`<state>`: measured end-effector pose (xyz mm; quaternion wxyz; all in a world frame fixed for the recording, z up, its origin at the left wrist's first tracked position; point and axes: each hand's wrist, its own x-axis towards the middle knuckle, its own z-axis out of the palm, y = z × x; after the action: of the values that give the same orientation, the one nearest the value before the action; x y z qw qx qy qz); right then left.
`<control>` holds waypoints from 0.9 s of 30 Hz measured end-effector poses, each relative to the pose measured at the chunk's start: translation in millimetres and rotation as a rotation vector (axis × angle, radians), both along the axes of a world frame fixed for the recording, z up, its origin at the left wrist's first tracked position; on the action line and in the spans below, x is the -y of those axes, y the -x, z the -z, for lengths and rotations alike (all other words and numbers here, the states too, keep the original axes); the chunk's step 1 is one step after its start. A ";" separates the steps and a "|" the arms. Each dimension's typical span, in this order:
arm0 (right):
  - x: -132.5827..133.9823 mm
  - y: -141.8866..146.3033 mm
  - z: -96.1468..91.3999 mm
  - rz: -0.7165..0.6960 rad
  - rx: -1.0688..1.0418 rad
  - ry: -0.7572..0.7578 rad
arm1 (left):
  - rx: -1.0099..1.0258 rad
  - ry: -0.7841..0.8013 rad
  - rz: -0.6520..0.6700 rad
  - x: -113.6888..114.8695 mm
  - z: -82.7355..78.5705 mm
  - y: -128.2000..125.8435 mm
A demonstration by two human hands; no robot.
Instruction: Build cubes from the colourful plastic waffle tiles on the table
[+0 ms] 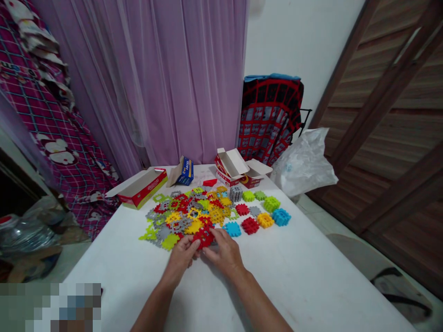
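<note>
Purple curtain (pixel 194 83), thin cloth in soft vertical folds, hung beyond the pile (pixel 193 226) of flat plastic pieces. Wood-grain slatted doors (pixel 391 110) stood well right of the pile. White table (pixel 277 281), smooth and matte, sat under it. Pile itself: loose plates with toothed edges, some solid-faced, some cut out; red, yellow, grey, lime, a bit of blue. Clear crinkled plastic bag (pixel 301 163) slumped beyond and right of the pile. Printed card boxes, flaps up: red-and-yellow box (pixel 142 190) left of and beyond the pile, blue box (pixel 185 173) and red box (pixel 226 175) just beyond it. Left hand (pixel 183 253) and right hand (pixel 226 253) were at the pile's near edge, both partly curled, fingers and thumbs nearly closed on one red part. Chunky toothed blocks sat just right of the pile, incl. blue block (pixel 281 217) and red block (pixel 249 225). Red part (pixel 203 238) was at the pile's near edge between the hands: bright, toothed rim, small openings. Single plate or several joined: couldn't tell.
</note>
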<state>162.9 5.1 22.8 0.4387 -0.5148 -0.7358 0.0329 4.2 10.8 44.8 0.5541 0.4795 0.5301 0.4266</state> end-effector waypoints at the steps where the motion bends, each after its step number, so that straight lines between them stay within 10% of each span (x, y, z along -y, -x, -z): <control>1: 1.0 -0.9 -0.4 0.001 -0.006 0.004 | 0.012 -0.005 0.002 0.3 1.1 -0.5; 11: 0.1 -19.2 2.5 0.110 -0.074 -0.062 | 0.021 0.010 -0.110 0.3 5.8 -3.9; 27: -2.5 -152.2 21.1 0.563 0.027 -0.190 | -0.066 0.034 -0.199 11.7 22.2 7.6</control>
<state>315.1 7.7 1.7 0.4671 -0.6557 -0.5695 -0.1660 -3.4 -0.8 22.6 0.4994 0.4286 0.6004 0.4543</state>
